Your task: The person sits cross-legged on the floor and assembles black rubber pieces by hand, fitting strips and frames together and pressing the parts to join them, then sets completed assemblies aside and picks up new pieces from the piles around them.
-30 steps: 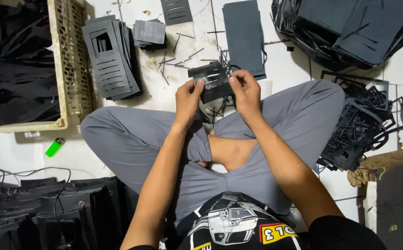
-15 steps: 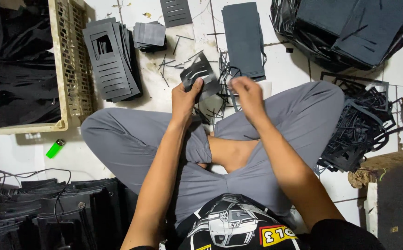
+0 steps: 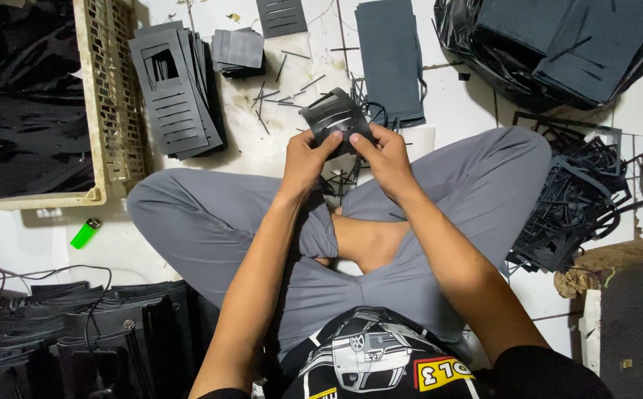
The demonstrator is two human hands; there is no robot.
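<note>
A person sits cross-legged on a pale floor (image 3: 277, 148), seen from above. Both hands are raised over the knees and closed on one dark slotted sheet (image 3: 334, 118), a thin piece with several narrow slits cut through it. The left hand (image 3: 308, 157) pinches the sheet's near left edge, and the right hand (image 3: 384, 154) pinches the near right edge, thumbs on top. The sheet lies just beyond the fingertips, away from the body, its long side running roughly left to right with a slight tilt (the far edge curls upward a little). Both hands sit about equally close to it.

To the left, well apart, a stack of cut sheets (image 3: 177, 89) rests beside a cream plastic crate (image 3: 111, 103) filled with dark material. A smaller pile (image 3: 239, 50) and a long dark folded piece (image 3: 389, 59) lie ahead. Thin offcut strips litter the floor between them. A tangle of black scraps (image 3: 576, 203) crowds the right knee. A green lighter (image 3: 85, 233) lies near the left knee. The most open floor is straight ahead of the hands.
</note>
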